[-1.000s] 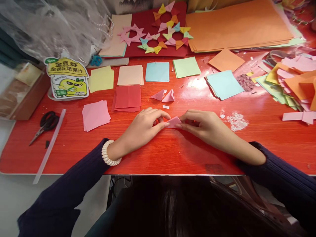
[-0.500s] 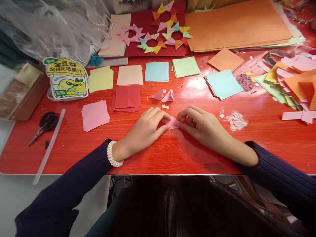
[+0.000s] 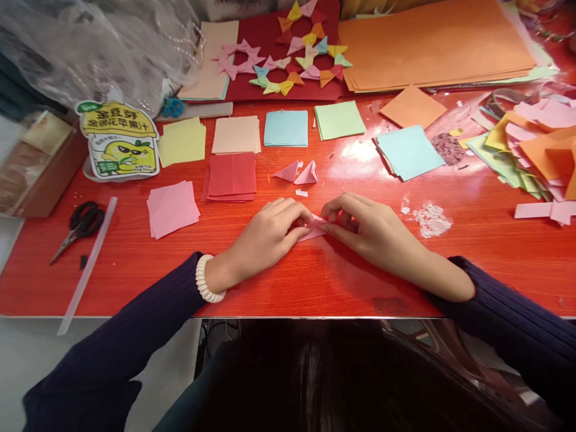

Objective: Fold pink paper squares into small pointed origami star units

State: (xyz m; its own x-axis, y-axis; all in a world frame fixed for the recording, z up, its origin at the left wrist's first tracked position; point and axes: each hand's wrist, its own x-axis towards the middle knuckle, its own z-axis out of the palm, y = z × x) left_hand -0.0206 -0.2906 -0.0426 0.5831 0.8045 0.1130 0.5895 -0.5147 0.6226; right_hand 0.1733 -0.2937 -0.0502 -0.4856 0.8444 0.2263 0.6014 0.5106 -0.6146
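Note:
A small folded piece of pink paper (image 3: 314, 231) lies low over the red table, between my two hands. My left hand (image 3: 275, 227) pinches its left side between thumb and fingers. On the right side my right hand (image 3: 360, 221) grips it the same way, with the fingertips of both hands close together. The fingers cover part of the paper, so its full shape is hidden. Just beyond the hands are two folded pink paper pieces (image 3: 307, 173) and a small white scrap (image 3: 301, 193).
Stacks of square paper, among them pink (image 3: 173, 209), red (image 3: 233, 175) and green (image 3: 339, 120), surround the work area. Black scissors (image 3: 85, 219) and a translucent strip (image 3: 90, 264) lie left. Folded paper rings (image 3: 240, 60) sit at the back; paper scraps (image 3: 535, 147) heap at right.
The pink paper has shifted slightly in my fingers, with more of its lower left edge showing. Both hands keep nearly the same place.

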